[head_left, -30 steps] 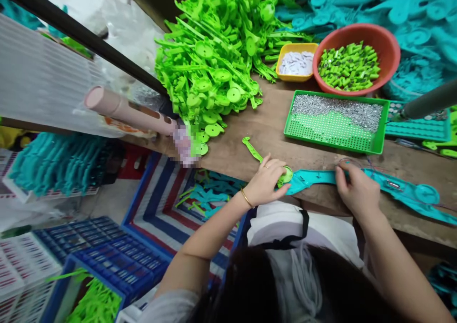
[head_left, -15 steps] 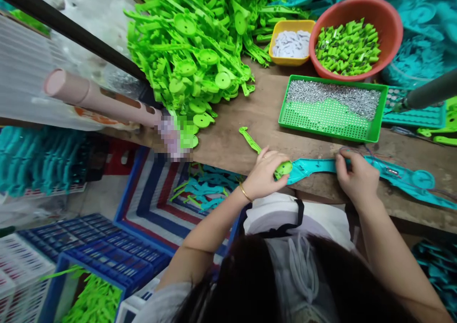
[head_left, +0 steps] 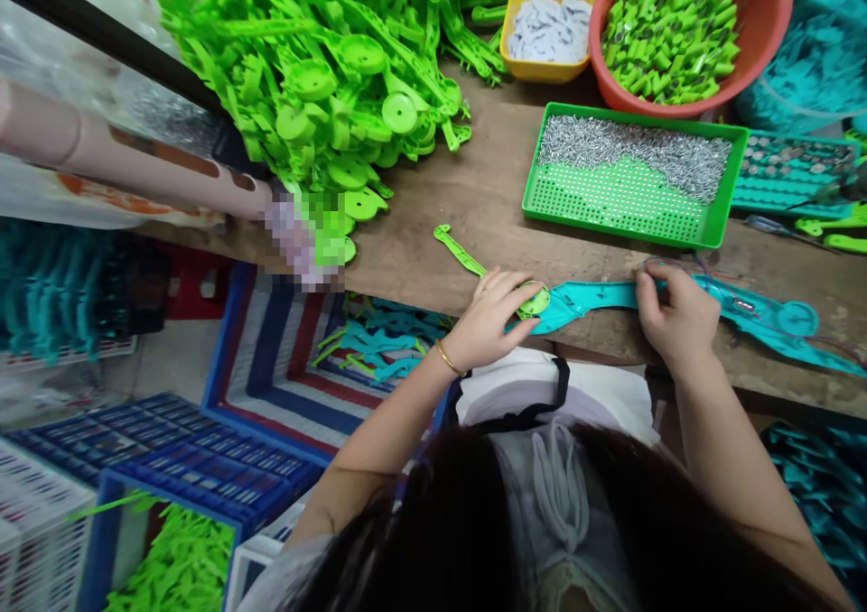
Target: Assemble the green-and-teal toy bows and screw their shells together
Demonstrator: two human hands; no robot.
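My left hand (head_left: 491,319) is curled over a green plastic piece (head_left: 461,255) with a round end, pressing that end onto the tip of a long teal plastic piece (head_left: 745,310) lying along the wooden bench edge (head_left: 474,197). My right hand (head_left: 674,314) pinches the teal piece near its middle, beside thin coloured wires. A gold bracelet sits on my left wrist.
A big heap of green parts (head_left: 325,79) fills the back left. A green tray of small metal screws (head_left: 629,174), a red bowl of green clips (head_left: 677,30) and a yellow tub (head_left: 548,25) stand behind. Blue crates (head_left: 203,477) sit on the floor at left.
The view has tilted down and nearer to the bench. My left hand has pressed the green piece's round end tighter against the teal piece's tip; my right hand stays in place.
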